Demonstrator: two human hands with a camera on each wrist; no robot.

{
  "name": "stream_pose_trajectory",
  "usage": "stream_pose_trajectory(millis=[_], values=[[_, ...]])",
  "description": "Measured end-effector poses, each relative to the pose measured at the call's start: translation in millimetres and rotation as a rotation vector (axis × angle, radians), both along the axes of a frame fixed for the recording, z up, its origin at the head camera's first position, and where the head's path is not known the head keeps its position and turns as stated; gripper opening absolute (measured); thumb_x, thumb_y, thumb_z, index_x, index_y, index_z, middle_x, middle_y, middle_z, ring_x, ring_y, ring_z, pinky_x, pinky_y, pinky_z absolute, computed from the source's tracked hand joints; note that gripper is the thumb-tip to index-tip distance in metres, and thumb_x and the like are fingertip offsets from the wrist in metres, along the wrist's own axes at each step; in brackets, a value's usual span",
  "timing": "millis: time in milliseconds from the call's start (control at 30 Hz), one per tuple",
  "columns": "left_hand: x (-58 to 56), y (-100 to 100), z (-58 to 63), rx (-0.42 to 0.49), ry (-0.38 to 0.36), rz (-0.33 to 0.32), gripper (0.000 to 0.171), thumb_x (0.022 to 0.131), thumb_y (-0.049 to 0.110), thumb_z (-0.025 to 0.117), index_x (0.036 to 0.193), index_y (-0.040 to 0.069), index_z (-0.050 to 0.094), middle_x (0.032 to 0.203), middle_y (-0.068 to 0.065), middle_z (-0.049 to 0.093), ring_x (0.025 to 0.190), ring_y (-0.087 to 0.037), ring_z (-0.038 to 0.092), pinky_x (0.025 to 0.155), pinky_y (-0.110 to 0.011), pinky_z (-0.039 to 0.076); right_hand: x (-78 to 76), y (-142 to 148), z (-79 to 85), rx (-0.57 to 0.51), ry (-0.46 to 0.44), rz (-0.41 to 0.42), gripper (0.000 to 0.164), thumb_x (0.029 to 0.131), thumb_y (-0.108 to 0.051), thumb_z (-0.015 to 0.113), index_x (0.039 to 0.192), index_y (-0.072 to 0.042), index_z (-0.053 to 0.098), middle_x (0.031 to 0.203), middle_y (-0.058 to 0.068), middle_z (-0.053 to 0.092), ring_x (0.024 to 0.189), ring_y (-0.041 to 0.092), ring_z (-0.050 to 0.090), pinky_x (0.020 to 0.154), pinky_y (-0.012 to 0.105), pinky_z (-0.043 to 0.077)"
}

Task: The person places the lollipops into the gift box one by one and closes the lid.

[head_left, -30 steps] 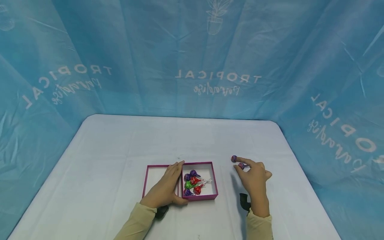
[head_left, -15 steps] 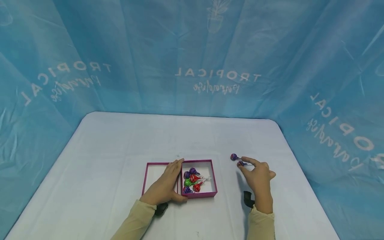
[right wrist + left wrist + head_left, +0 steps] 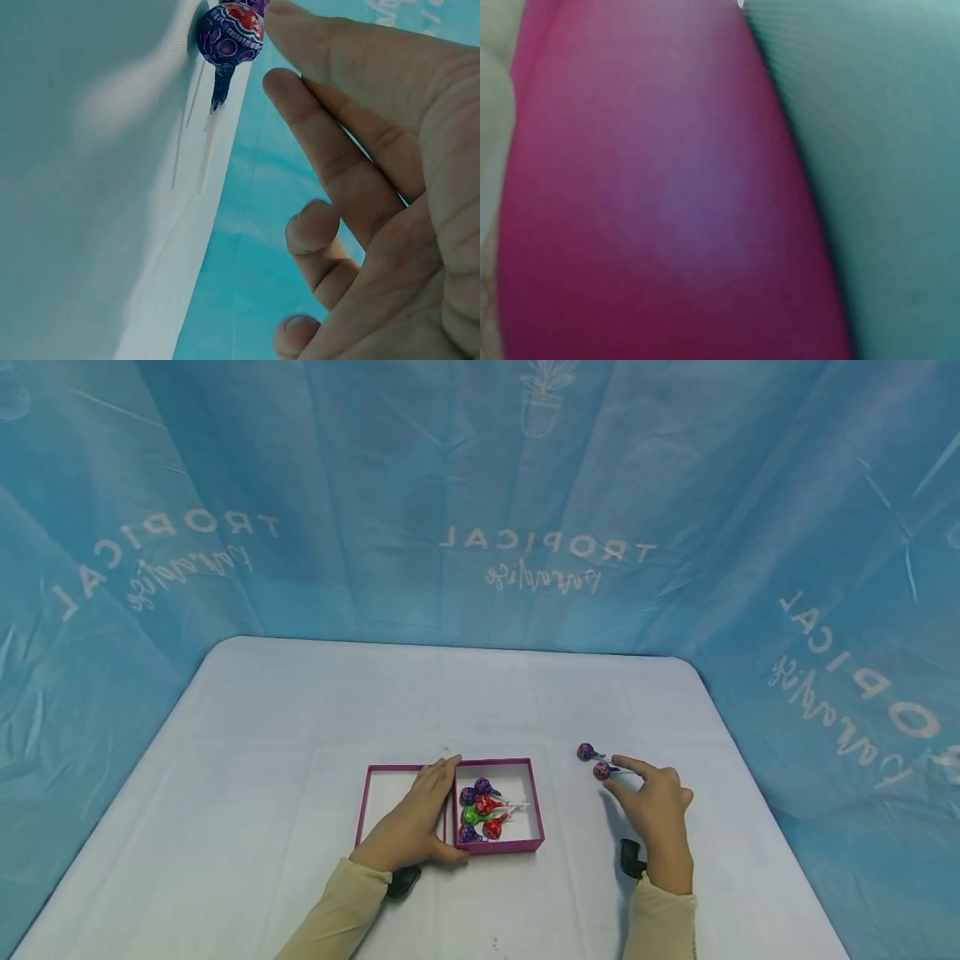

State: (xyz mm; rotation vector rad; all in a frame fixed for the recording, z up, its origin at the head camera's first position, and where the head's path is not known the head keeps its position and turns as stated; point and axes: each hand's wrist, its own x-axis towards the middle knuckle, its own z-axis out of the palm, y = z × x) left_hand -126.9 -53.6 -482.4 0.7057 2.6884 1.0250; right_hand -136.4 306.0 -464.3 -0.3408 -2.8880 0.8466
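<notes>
My left hand (image 3: 408,827) lies along the left side of an open pink-rimmed box (image 3: 538,810), thumb at the front wall and fingertips at the back rim, holding it. Several lollipops (image 3: 487,810) in purple, red and green wrappers lie inside. In the left wrist view a pink wall (image 3: 667,180) fills much of the picture; the left fingers are hidden there. To the right, two purple lollipops lie on the table, a farther one (image 3: 585,751) and a nearer one (image 3: 602,770). My right hand (image 3: 654,806) is at the nearer one's stick, thumb and index finger parted around it.
A second shallow pink-rimmed tray or lid (image 3: 386,793) sits left of the box, partly under the left hand. White cloth covers the table (image 3: 300,718). Blue printed curtains (image 3: 480,485) enclose the back and sides.
My right hand has drawn back a little to the right from the two lollipops, which stay about where they were. The left hand keeps its place on the box.
</notes>
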Motion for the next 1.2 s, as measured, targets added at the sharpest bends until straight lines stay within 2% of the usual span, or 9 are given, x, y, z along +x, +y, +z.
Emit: stream_pose_trajectory(millis=[267,600,867,1200], values=[[0.3,0,-1.1,-0.009,0.007,0.002,0.137,0.063,0.049,0.094,0.163,0.011,0.009,0.166,-0.019,0.019,0.154,-0.038,0.016,0.122,-0.054,0.024,-1.5,-3,-3.6,-0.033,-0.027,-0.019,0.043,0.088,-0.019,0.076,0.129,-0.011,0.070,0.115,0.026,0.064,0.112,0.040,0.048,0.089,0.054,0.032],[0.6,0,-0.6,-0.013,0.010,0.002,0.138,0.062,0.050,0.094,0.163,0.011,0.009,0.166,-0.019,0.020,0.153,-0.039,0.016,0.122,-0.054,0.024,-4.0,-4,-6.6,-0.076,0.004,-0.017,0.041,0.085,-0.010,0.077,0.126,-0.007,0.071,0.124,0.031,0.060,0.114,0.044,0.051,0.095,0.060,0.047],[0.4,0,-0.3,-0.012,0.008,0.004,0.138,0.062,0.050,0.094,0.163,0.011,0.008,0.166,-0.019,0.019,0.153,-0.039,0.016,0.123,-0.053,0.023,-8.8,-6,-12.7,-0.075,0.047,-0.020,0.039,0.085,-0.010,0.079,0.123,-0.007,0.073,0.119,0.029,0.063,0.108,0.040,0.052,0.093,0.057,0.048],[-0.3,0,-0.4,0.000,-0.006,0.006,0.137,0.062,0.048,0.095,0.163,0.012,0.009,0.167,-0.017,0.018,0.154,-0.036,0.014,0.122,-0.054,0.024,-12.8,-5,-16.7,-0.078,0.036,-0.005,0.038,0.086,-0.012,0.078,0.123,-0.005,0.072,0.124,0.029,0.063,0.111,0.041,0.051,0.096,0.058,0.047]])
